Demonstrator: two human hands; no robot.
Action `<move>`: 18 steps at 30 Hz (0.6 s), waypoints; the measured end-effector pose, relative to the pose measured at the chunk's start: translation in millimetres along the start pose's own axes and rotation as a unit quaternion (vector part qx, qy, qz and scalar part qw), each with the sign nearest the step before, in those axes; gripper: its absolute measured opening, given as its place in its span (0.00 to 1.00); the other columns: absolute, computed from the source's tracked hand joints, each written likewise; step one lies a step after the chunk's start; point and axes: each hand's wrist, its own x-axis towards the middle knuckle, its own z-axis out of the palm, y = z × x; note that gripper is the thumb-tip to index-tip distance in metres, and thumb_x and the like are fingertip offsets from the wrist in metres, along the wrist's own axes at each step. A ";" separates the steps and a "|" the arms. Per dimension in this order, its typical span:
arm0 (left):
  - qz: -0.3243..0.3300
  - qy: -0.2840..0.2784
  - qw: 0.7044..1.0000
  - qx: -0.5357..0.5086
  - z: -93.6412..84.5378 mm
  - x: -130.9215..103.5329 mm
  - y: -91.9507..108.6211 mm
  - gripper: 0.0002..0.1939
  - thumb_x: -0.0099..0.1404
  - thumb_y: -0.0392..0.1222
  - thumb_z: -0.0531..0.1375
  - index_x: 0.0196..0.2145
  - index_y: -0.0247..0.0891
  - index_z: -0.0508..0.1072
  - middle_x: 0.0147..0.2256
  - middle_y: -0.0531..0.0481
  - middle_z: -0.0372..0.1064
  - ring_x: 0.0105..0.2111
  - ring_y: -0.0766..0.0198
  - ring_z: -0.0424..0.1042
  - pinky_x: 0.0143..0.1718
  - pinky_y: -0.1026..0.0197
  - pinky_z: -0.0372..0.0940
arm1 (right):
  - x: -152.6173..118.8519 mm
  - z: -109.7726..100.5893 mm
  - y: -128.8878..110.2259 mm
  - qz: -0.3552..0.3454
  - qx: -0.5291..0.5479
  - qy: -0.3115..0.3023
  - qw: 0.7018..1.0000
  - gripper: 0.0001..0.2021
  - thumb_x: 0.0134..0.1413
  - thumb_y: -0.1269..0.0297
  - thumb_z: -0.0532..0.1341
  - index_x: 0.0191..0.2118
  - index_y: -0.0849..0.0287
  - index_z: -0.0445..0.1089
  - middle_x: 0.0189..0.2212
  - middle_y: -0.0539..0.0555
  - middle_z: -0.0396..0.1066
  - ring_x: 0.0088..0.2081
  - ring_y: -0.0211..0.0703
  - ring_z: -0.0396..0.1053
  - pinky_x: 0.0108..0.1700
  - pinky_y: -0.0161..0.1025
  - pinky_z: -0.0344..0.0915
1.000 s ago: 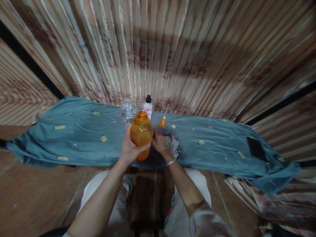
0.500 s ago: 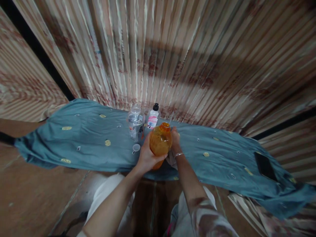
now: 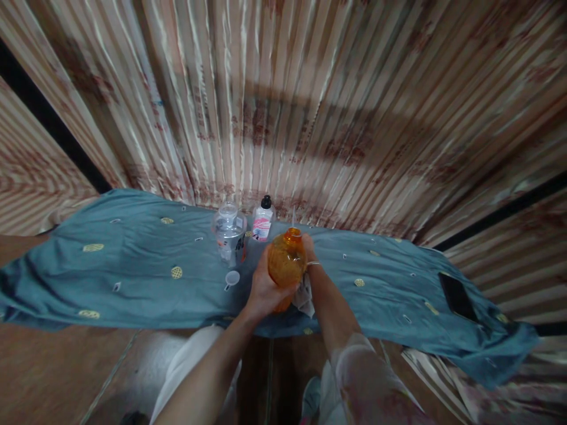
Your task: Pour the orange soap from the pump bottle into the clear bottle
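Observation:
An amber see-through bottle (image 3: 287,262) with an open neck is gripped by my left hand (image 3: 264,290), whose fingers wrap round its left side. My right hand (image 3: 309,248) is curled close behind the bottle's right side, and its fingertips are hidden there. A thin clear stick or tube (image 3: 293,217) rises behind the bottle neck; where its lower end goes I cannot see. Crumpled white tissue or cloth (image 3: 305,298) hangs below my right wrist, against the bottle.
A blue-green patterned cloth (image 3: 146,289) covers the table. Left of the bottle stand a clear plastic bottle (image 3: 231,236) and a white bottle with a black cap (image 3: 263,221). A black phone (image 3: 457,296) lies far right. A pleated curtain (image 3: 283,118) hangs behind.
The whole view has shifted, so the table things sit further left and lower. My right hand is more hidden behind the amber bottle, and more of the white tissue or cloth shows.

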 end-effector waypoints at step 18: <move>0.054 0.029 0.997 0.056 3.7 5.7 -6.4 0.47 0.40 0.39 0.72 0.57 0.43 0.59 0.55 0.43 0.64 0.56 0.48 0.65 0.60 0.41 0.57 | -208.3 -234.5 -62.5 0.035 0.093 -0.051 0.994 0.20 0.30 0.53 0.74 0.33 0.53 0.75 0.32 0.57 0.76 0.32 0.42 0.73 0.35 0.38 0.69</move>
